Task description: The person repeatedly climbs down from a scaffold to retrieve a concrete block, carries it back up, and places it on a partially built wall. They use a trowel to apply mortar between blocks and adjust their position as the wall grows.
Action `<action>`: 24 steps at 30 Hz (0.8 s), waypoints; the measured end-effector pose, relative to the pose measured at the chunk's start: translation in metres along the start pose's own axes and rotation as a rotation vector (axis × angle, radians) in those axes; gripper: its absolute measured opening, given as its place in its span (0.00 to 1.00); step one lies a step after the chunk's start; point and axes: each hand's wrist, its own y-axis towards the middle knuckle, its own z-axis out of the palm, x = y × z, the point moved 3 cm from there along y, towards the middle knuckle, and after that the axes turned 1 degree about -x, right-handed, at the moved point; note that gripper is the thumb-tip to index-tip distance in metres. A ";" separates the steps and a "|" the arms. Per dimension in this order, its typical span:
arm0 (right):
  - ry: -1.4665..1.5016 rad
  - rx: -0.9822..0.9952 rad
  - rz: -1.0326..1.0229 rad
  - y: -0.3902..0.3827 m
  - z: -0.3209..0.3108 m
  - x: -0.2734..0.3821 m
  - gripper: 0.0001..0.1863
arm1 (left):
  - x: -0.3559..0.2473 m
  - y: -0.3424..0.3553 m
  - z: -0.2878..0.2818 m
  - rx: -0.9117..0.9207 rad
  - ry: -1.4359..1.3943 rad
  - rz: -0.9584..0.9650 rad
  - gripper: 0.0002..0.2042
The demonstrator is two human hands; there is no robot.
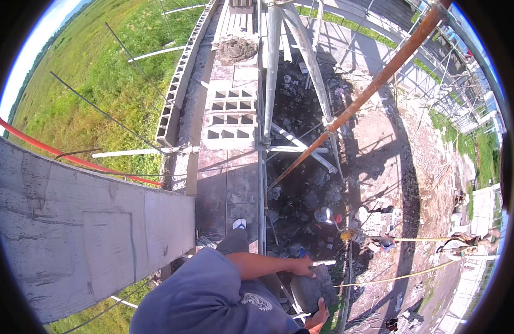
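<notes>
Beyond the platform's right edge, a grey concrete block point(318, 286) is between my two hands, partly in shadow. My left hand point(302, 266) is closed on its far edge. At the near right side, my right hand point(318, 317) grips the block with the thumb on its upper face. The block's underside is hidden. One foot in a sandal point(239, 224) stands on the plank platform point(211, 192). Several pale hollow blocks point(230, 142) lie on the platform ahead, with a heap of mortar point(236, 50) farther along.
A block wall point(176, 92) runs along the left, beside a big concrete beam point(95, 228). Scaffold poles point(272, 78) and a rusty diagonal pipe point(368, 92) rise at the right. Far below are rubble, a white bucket point(324, 215) and a person point(387, 244). Yellow ropes point(424, 239) stretch rightward.
</notes>
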 end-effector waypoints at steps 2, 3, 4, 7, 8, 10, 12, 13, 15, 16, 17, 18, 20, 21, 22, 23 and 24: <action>0.098 0.083 -0.050 -0.007 0.027 0.017 0.26 | -0.002 -0.021 -0.027 0.010 -0.071 -0.015 0.27; 0.145 0.144 -0.074 -0.006 0.042 0.029 0.26 | -0.005 -0.028 -0.043 -0.022 -0.067 -0.006 0.27; 0.157 0.172 -0.024 -0.004 0.058 0.038 0.26 | -0.007 -0.036 -0.062 -0.054 -0.062 -0.010 0.27; 0.132 0.111 0.012 0.004 0.106 0.065 0.28 | -0.007 -0.065 -0.133 -0.190 -0.116 0.036 0.27; 0.233 0.318 -0.023 0.006 0.129 0.076 0.32 | -0.005 -0.078 -0.161 -0.300 -0.145 0.099 0.28; 0.244 0.377 0.000 0.010 0.168 0.086 0.31 | 0.010 -0.106 -0.224 -0.446 -0.332 0.028 0.27; 0.294 0.452 -0.008 0.021 0.212 0.097 0.30 | 0.031 -0.146 -0.296 -0.769 -0.141 -0.042 0.23; 0.328 0.491 -0.015 0.025 0.235 0.098 0.30 | 0.044 -0.168 -0.330 -0.876 -0.186 -0.120 0.22; 0.369 0.541 0.045 0.035 0.273 0.102 0.29 | 0.077 -0.221 -0.400 -0.967 -0.210 -0.294 0.22; 0.387 0.554 0.106 0.041 0.293 0.105 0.29 | 0.091 -0.250 -0.432 -1.123 -0.219 -0.293 0.23; 0.399 0.553 0.154 0.048 0.313 0.110 0.29 | 0.105 -0.280 -0.467 -1.276 -0.123 -0.387 0.23; 0.385 0.583 0.167 0.053 0.335 0.114 0.29 | 0.117 -0.314 -0.500 -1.372 0.006 -0.289 0.23; 0.363 0.614 0.190 0.057 0.378 0.118 0.30 | 0.142 -0.379 -0.567 -1.422 0.121 -0.328 0.23; 0.311 0.577 0.216 0.060 0.399 0.119 0.30 | 0.156 -0.414 -0.592 -1.675 -0.052 -0.381 0.22; 0.277 0.551 0.248 0.064 0.423 0.119 0.31 | 0.167 -0.448 -0.620 -1.711 -0.162 -0.394 0.20; 0.265 0.556 0.287 0.065 0.445 0.120 0.31 | 0.173 -0.480 -0.649 -1.742 -0.262 -0.339 0.17; 0.243 0.549 0.261 0.067 0.471 0.120 0.32 | 0.179 -0.510 -0.670 -1.784 -0.371 -0.366 0.15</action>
